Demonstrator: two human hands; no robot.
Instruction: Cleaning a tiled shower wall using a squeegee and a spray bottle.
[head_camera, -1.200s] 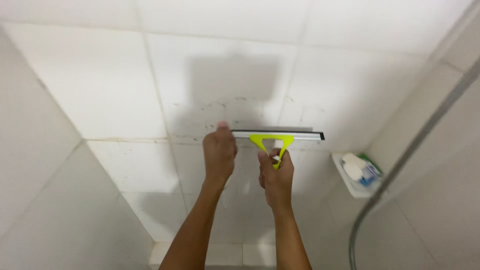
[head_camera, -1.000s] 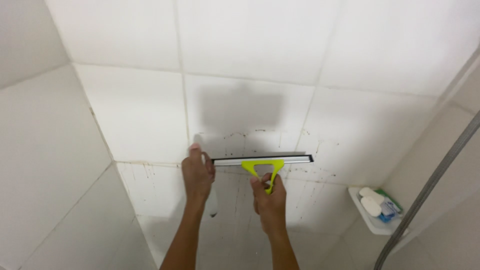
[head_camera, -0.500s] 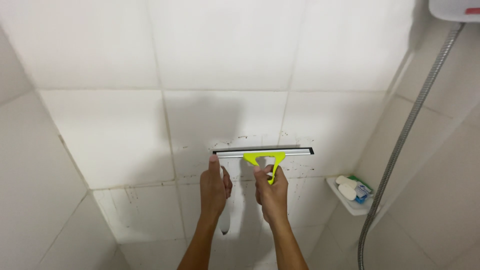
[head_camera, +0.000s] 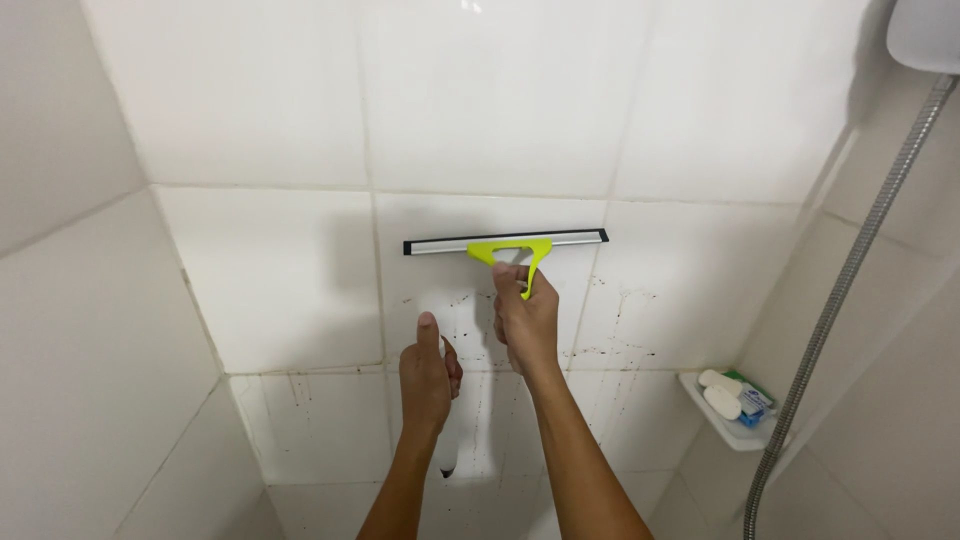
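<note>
Since the earlier frame the left hand (head_camera: 428, 375) has dropped off the blade to the lower centre, closed around a white bottle (head_camera: 447, 440). Across the tiled wall (head_camera: 270, 270), dark specks spread below mid-frame. At the centre, the squeegee (head_camera: 505, 243) lies level against the tile, its green handle gripped by the right hand (head_camera: 527, 322). This looks like mid-wipe; next comes a steady downward pull over the specks.

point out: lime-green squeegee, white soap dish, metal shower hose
lime-green squeegee (head_camera: 510, 250): head view, green handle yoke.
white soap dish (head_camera: 728, 432): head view, front rim.
metal shower hose (head_camera: 850, 270): head view, mid-length.
</note>
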